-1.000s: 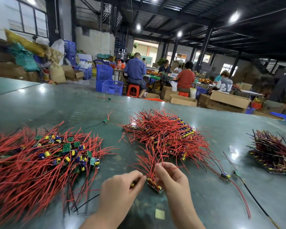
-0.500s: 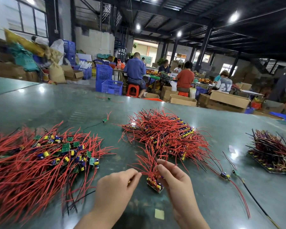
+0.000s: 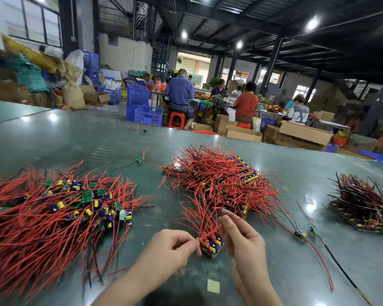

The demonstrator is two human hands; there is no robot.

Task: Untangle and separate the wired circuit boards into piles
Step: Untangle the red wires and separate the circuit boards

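A small stack of circuit boards [image 3: 211, 245] with red wires fanning upward rests on the green table [image 3: 75, 140] between my hands. My left hand [image 3: 170, 248] pinches the stack's left edge with curled fingers. My right hand [image 3: 241, 237] is at the stack's right side, thumb and forefinger pinching red wires just above it. A loose heap of boards with red wires [image 3: 42, 217] covers the left. A neater central pile [image 3: 219, 180] lies beyond my hands. A third pile with dark wires [image 3: 363, 202] sits at the right.
Two single wired boards [image 3: 305, 234] lie right of my right hand, their red and black wires trailing toward the front edge. Another lone board [image 3: 139, 160] lies farther back. A yellow paper square [image 3: 213, 286] is near the front. People work at tables beyond, among boxes and blue crates.
Both hands shifted slightly with the small stack. My right hand's fingers rose from the stack to the red wires above it. The piles have not moved.
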